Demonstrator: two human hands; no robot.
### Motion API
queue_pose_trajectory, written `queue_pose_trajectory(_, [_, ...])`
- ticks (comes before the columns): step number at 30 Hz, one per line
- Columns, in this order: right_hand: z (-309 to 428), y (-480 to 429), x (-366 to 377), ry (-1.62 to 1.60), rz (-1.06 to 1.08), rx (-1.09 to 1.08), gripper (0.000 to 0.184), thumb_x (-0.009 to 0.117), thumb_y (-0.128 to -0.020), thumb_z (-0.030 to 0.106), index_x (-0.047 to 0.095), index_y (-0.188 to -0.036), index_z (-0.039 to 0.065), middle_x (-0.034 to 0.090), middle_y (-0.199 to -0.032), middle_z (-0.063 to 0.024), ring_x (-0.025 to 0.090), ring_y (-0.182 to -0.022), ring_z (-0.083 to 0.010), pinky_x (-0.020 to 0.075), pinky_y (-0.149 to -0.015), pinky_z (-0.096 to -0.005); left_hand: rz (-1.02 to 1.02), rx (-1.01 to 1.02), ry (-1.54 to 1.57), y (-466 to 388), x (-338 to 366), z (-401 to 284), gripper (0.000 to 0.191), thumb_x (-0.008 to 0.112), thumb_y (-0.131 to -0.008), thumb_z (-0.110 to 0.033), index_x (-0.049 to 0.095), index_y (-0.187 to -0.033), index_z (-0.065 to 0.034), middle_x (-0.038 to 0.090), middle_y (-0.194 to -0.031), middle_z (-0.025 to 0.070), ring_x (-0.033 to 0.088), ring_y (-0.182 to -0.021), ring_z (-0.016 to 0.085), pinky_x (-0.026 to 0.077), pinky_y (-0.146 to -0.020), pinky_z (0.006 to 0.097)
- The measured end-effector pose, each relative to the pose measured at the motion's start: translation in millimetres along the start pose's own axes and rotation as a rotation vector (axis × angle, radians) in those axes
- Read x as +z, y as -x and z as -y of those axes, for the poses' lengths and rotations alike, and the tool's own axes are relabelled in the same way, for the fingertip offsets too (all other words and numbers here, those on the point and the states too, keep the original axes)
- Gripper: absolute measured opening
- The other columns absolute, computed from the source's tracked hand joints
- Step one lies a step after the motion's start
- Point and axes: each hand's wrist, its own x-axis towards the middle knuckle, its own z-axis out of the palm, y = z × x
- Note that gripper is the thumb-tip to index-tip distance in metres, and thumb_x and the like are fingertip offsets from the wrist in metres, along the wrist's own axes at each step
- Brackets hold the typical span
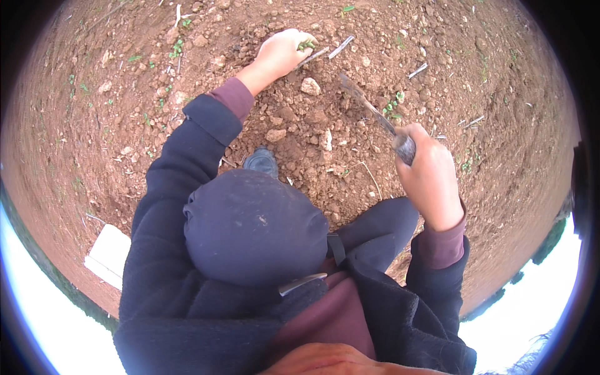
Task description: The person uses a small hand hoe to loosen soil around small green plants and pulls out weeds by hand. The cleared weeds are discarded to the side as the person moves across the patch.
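My left hand (281, 54) is low over the loose brown soil, with small green plants (307, 45) between its curled fingers. A dry stalk piece (313, 58) lies right by those fingers; whether they touch it I cannot tell. In my right hand (431, 176) is the thick handle (404, 149) of a narrow, soil-coated hand tool (375, 112). Its blade slants away from me to the upper left, and the tip is at or just over the broken soil. Between the hands sits a pale stone (310, 86).
Green seedlings (393, 105) grow beside the blade, with more weeds (176, 48) at the upper left. Stones (275, 135) and dry stalk bits (341, 47) are scattered about. A shoe tip (261, 161) shows beyond my bent knee (255, 225). To the left rests a white object (108, 255).
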Motion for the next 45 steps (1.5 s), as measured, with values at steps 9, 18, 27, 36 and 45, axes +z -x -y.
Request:
queue_pose_trajectory(9, [7.1,-63.7,61.5,0.086,0.015,0.025,0.025,0.070,-0.077,0.010,0.059,-0.099,0.003,0.068,-0.081,-0.0187,0.069,-0.080,-0.0342,0.0545,-0.074,-0.0428,-0.064,0.069,-0.230,0.4,16.0,-3.9,0.016,0.068,-0.084,-0.026,0.069,-0.098,-0.0172,0.062,-0.091,0.0017,0.065,-0.084,0.022,0.053,-0.075,0.0333])
queue_pose_trajectory(18, [-13.5,-62.1,124.1,-0.214,-0.058,0.080,0.020,0.068,-0.079,0.015,0.065,-0.099,0.014,0.068,-0.083,-0.0151,0.068,-0.079,-0.0329,0.0536,-0.072,-0.0421,-0.189,0.065,-0.224,2.6,29.0,-5.8,0.011,0.068,-0.084,-0.023,0.067,-0.092,-0.0144,0.062,-0.088,0.0017,0.065,-0.080,0.022,0.053,-0.070,0.0321])
queue_pose_trajectory(27, [-52.4,-50.5,172.3,-0.391,-0.134,0.060,0.018,0.070,-0.077,0.012,0.065,-0.095,0.010,0.068,-0.090,-0.0141,0.066,-0.085,-0.0338,0.0528,-0.075,-0.0398,-0.262,0.188,-0.310,0.6,30.8,-3.6,0.011,0.069,-0.081,-0.019,0.066,-0.090,-0.0129,0.062,-0.084,0.0028,0.064,-0.074,0.022,0.053,-0.064,0.0313])
queue_pose_trajectory(36, [-107.6,-42.8,219.7,-0.514,-0.315,-0.131,0.017,0.072,-0.073,0.006,0.064,-0.087,0.012,0.065,-0.083,-0.0080,0.066,-0.078,-0.0286,0.0539,-0.070,-0.0363,-0.293,0.098,-0.182,8.4,23.8,-6.1,0.014,0.069,-0.080,-0.017,0.067,-0.093,-0.0096,0.061,-0.082,0.0052,0.062,-0.073,0.023,0.052,-0.066,0.0317])
queue_pose_trajectory(45, [-103.1,-43.0,215.9,-0.530,-0.254,-0.015,0.034,0.072,-0.079,0.015,0.061,-0.111,0.014,0.068,-0.090,-0.0094,0.067,-0.082,-0.0300,0.0532,-0.073,-0.0388,-0.226,0.161,-0.210,13.8,16.1,-1.0,0.020,0.071,-0.082,-0.021,0.070,-0.101,-0.0137,0.061,-0.084,0.0044,0.062,-0.076,0.023,0.051,-0.069,0.0317])
